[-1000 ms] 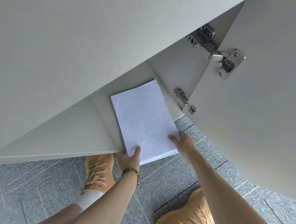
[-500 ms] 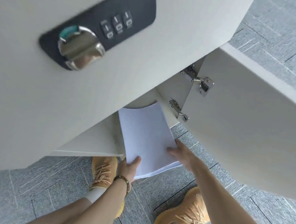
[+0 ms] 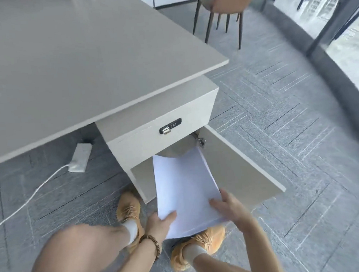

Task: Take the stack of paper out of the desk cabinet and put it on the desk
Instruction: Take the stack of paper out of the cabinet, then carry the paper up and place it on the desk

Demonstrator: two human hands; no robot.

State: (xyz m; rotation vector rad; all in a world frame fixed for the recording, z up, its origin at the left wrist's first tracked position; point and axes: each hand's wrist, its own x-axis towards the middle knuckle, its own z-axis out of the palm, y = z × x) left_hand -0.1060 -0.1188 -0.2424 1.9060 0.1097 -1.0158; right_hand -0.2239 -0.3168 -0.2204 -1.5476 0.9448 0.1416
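A white stack of paper [image 3: 184, 186] hangs in front of the desk cabinet [image 3: 153, 137], its far end still at the cabinet's mouth. My left hand [image 3: 159, 222] grips the stack's near left corner, thumb on top. My right hand [image 3: 230, 206] holds the near right corner, fingers spread on the top sheet. The cabinet door [image 3: 240, 167] stands swung open to the right. The grey desk [image 3: 73, 58] spreads above and to the left of the cabinet.
A white power strip [image 3: 80, 157] with its cable lies on the grey carpet under the desk. A brown chair [image 3: 226, 3] stands behind the desk's far corner. Dark window frames [image 3: 335, 12] run along the right. My tan shoes [image 3: 128, 209] are under the paper.
The stack has come out of the cabinet toward me, held by both hands. The view has pulled back and up, so the desk top and room now show.
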